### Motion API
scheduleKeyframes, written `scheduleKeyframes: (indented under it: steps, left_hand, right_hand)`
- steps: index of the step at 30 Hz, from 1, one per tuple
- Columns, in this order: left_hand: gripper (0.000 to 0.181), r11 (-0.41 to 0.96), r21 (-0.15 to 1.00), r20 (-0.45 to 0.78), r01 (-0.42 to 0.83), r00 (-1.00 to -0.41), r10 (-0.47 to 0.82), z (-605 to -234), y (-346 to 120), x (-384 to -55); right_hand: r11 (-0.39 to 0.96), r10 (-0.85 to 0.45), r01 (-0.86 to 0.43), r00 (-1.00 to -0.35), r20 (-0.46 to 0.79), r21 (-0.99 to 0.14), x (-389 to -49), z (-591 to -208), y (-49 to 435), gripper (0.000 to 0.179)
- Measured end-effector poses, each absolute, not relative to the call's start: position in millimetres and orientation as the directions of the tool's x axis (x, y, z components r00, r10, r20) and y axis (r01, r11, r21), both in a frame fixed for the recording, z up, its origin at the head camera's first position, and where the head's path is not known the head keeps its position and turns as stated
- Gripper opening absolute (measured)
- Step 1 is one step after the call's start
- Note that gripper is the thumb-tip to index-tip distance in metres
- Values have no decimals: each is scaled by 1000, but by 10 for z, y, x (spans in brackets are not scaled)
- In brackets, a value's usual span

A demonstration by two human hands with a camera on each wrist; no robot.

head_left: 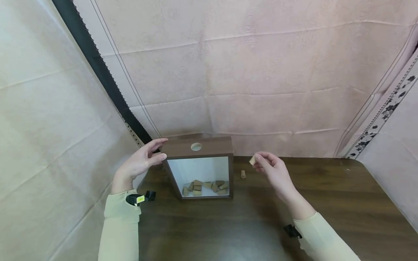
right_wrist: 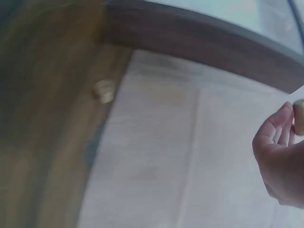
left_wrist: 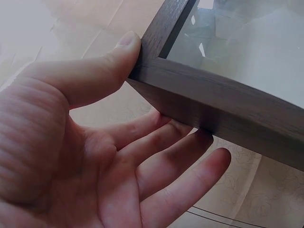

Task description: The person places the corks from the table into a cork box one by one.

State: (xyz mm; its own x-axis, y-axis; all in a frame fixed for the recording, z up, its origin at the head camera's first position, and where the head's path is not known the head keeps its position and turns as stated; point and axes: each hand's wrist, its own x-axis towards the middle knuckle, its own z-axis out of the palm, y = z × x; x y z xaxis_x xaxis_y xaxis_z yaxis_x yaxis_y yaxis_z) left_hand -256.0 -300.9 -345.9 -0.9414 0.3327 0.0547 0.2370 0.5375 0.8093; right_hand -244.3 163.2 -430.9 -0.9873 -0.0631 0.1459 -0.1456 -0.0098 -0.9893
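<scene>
A brown wooden box (head_left: 200, 145) with a clear front and a round hole in its top stands upright on the table. My left hand (head_left: 143, 159) holds its upper left corner. In the left wrist view, the thumb lies against the frame's corner (left_wrist: 147, 66) and the fingertips touch the adjoining face. Right of the box, raised above the table, my right hand (head_left: 272, 170) pinches a cork stopper (head_left: 252, 160) between thumb and fingers. The right wrist view shows this cork (right_wrist: 299, 116) at its right edge. Several corks (head_left: 197, 187) lie inside on the box's floor.
One loose cork (head_left: 243, 174) stands on the dark wooden table (head_left: 254, 224), just right of the box. A pale cloth (head_left: 261, 79) hangs behind the table's far edge, with further cloths at the left (head_left: 49, 145) and right (head_left: 392, 156).
</scene>
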Motion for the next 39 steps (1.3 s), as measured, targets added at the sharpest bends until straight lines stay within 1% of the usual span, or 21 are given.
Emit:
scheduleKeyframes:
  steps: [4,9,19,23,30,39]
  left_hand:
    - [72,536,809,59,241,-941,335,-3452,-3013,-2559]
    - [74,550,801,54,236,-944,327,-3450,-3006,-2543]
    - [73,531,813,52,239,-938,343,-3457,-3000,-2563]
    - [72,523,816,56,244,-935,350,-3442,-2987,-2560]
    - [73,528,813,58,247,-936,349,-3392,-2970,-2535]
    - [74,546,806,41,230,-941,336,-3416,-2986,-2543]
  right_hand:
    - [-83,-48,-228,-971,232,-970,-2432,-4067,1482,40]
    - [-95,-52,-307,-949,312,-947,-2451,-3824,1276,38]
    - [-54,-129,-399,-906,402,-916,-2569,-3526,916,31]
    - [22,-202,-449,-877,436,-893,-2603,-3429,783,31]
    - [196,-353,-510,-833,425,-837,-2714,-3344,567,26]
    - [232,-484,-534,-789,380,-813,-2840,-3207,399,27]
